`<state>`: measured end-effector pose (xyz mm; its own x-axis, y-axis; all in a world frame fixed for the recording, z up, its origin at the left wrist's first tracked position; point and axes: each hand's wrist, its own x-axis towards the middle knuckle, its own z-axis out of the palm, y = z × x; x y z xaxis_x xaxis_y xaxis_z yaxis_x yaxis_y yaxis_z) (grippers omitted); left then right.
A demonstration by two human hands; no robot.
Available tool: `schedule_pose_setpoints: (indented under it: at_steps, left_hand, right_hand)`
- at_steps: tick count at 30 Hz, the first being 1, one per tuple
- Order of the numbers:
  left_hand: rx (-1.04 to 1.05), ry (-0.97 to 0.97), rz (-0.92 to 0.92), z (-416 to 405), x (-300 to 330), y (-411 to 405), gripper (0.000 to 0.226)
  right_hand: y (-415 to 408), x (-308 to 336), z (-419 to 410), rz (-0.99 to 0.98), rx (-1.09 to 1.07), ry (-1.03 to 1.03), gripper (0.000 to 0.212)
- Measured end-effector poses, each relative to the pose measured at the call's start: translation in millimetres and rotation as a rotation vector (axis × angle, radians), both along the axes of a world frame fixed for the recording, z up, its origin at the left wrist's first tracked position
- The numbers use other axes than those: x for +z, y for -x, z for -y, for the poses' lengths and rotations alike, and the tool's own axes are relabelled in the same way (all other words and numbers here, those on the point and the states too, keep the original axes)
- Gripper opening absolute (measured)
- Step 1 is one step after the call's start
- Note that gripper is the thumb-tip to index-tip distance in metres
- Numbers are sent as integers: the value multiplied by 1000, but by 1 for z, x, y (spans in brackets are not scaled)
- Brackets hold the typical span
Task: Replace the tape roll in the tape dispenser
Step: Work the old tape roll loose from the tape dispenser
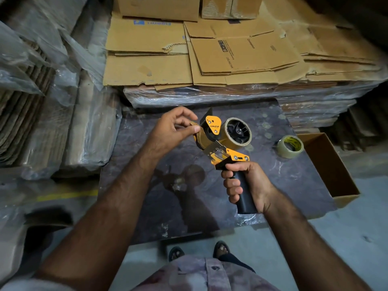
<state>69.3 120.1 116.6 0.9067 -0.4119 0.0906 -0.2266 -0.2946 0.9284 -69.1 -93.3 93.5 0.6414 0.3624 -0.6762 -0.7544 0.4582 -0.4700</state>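
Observation:
An orange and black tape dispenser (pixel 220 143) is held in the air over a dark plastic-covered surface (pixel 163 202). My right hand (pixel 243 181) grips its black handle. A brown tape roll (pixel 238 132) sits on the dispenser's black hub. My left hand (pixel 172 129) pinches the loose brown tape end (pixel 196 128) at the roller beside the orange guard plate. A second roll of clear tape (pixel 290 146) with a yellow-printed core lies on the surface to the right.
An open cardboard box (pixel 333 164) stands at the right. Flattened cartons (pixel 231 53) lie stacked on wrapped bundles behind. More wrapped cardboard stacks (pixel 42 101) stand at the left. My sandalled feet (pixel 197 252) show on the grey floor below.

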Motion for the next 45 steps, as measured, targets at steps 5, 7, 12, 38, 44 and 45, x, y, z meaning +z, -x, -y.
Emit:
schedule_pose_setpoints:
  at_steps: [5,7,12,38,44,45]
  left_hand:
    - [227,-38,184,27,1,8,34]
    - [313,-79,330,41,3,15,29]
    - [139,-270,640,71,7,40,21]
    - [356,-618,700,141,-37,103,27]
    - [360,-590,672,138,-41,107,29]
    - [359,-572,663,136,-41,107,30]
  right_hand:
    - [-6,8,16,-9,-21,35,21]
    - [-9,11,22,-10,-37,50,22]
    - [-14,11,40,-21,-77,102,22]
    - [-12,-2,106,51,43,226,24]
    - [-13,-4,107,42,66,229,25]
    - [-13,-5,106,44,80,238,26]
